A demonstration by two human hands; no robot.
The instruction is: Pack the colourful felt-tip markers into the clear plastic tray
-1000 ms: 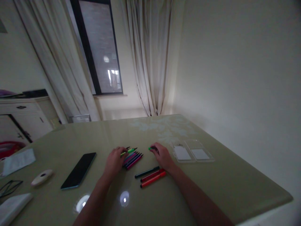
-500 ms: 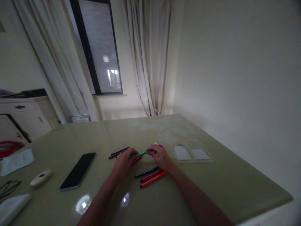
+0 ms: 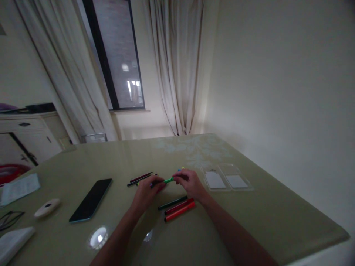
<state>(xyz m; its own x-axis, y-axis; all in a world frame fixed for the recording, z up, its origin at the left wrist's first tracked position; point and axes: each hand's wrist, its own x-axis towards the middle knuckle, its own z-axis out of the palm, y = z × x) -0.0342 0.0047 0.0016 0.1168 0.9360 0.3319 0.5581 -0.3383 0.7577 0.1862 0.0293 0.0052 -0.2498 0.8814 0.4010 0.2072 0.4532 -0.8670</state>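
Observation:
A green felt-tip pen [image 3: 168,180] is held level above the table, between my two hands. My left hand [image 3: 146,189] is closed around its left part, and a dark end shows near the fingers. At the other end, the fingertips of my right hand [image 3: 190,181] pinch the pen. Just in front of my hands lie a dark green pen [image 3: 172,203], a dark red pen [image 3: 179,207] and a bright red pen [image 3: 180,212], side by side. Several dark pens [image 3: 141,177] rest beyond my left hand, partly covered by it. Yellow and blue pen ends [image 3: 182,169] peek out behind my right hand.
An opened clear plastic case [image 3: 227,189] with white inserts lies to the right. On the left are a black phone [image 3: 91,201], a white computer mouse [image 3: 47,208], papers [image 3: 20,189], a dark cable [image 3: 11,220] and a white box-like object [image 3: 15,242].
My hands have shifted only slightly and still hold the green pen. My left hand now covers most of the reddish pen that showed beneath it. The view has moved a little.

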